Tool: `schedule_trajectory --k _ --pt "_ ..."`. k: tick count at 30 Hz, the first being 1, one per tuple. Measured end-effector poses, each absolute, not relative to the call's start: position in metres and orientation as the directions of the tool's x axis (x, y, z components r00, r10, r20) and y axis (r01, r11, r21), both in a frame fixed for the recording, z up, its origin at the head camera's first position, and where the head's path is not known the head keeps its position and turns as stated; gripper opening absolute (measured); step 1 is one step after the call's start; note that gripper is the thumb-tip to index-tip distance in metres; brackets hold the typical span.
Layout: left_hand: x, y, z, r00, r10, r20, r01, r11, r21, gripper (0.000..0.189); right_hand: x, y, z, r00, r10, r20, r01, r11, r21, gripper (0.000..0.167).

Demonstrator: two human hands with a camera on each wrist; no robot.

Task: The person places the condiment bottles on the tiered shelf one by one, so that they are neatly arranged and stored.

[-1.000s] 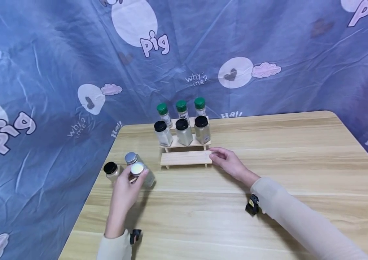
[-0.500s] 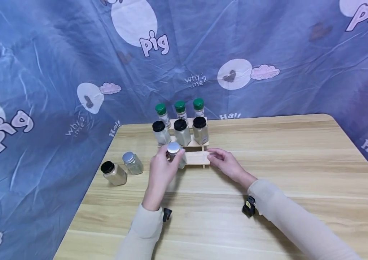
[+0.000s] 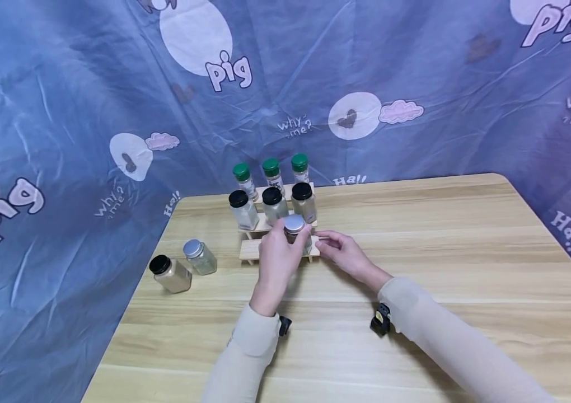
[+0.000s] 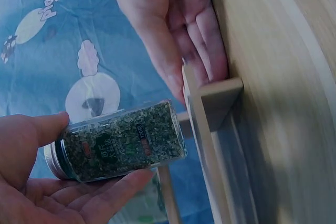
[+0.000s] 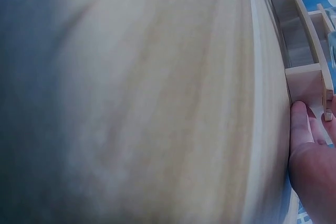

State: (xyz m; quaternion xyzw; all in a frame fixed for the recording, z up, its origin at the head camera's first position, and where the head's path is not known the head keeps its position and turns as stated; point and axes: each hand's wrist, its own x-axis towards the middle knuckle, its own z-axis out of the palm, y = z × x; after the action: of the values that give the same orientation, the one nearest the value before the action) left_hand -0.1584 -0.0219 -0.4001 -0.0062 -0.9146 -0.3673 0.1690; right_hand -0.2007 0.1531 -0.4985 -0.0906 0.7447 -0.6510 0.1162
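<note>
My left hand grips a glass spice jar by its silver-lidded end. Dried green herb flakes fill the jar, and a small label shows on its side. It is at the right part of the lowest step of a three-step wooden rack; in the left wrist view its base is close to the board, and contact cannot be told. My right hand holds the right end of that step, thumb at the board's edge and fingers by the leg, as the right wrist view shows.
Black-lidded jars line the middle step, and green-capped bottles the top one. To the left on the table stand a silver-lidded jar and a black-lidded jar. A blue printed cloth hangs behind.
My left hand has carried the silver-lidded jar from the left group rightward to the lowest step's right part. My right hand stays at the rack's end. The head view has shifted slightly.
</note>
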Motion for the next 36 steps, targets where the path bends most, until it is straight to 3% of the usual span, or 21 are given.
schedule_trajectory --k 18,24,28,36 --pt "-0.168 -0.013 -0.411 -0.927 -0.14 0.348 0.127 0.755 0.643 0.045 -0.201 0.15 -0.5 -0.961 -0.268 -0.064 0.021 0.158 -0.987 0.044" --pt "-0.166 -0.019 -0.404 -0.947 -0.12 0.297 0.113 0.742 0.661 0.055 -0.2 0.151 -0.499 -0.964 -0.259 -0.06 0.015 0.17 -0.985 0.045" --pt "-0.16 -0.035 -0.39 -0.958 -0.117 0.261 0.102 0.712 0.695 0.062 -0.2 0.15 -0.5 -0.965 -0.259 -0.051 0.009 0.161 -0.987 0.044" --pt "-0.15 -0.087 -0.365 -0.961 -0.176 0.213 0.087 0.539 0.838 0.06 -0.202 0.15 -0.501 -0.963 -0.266 -0.044 -0.009 0.194 -0.981 0.044"
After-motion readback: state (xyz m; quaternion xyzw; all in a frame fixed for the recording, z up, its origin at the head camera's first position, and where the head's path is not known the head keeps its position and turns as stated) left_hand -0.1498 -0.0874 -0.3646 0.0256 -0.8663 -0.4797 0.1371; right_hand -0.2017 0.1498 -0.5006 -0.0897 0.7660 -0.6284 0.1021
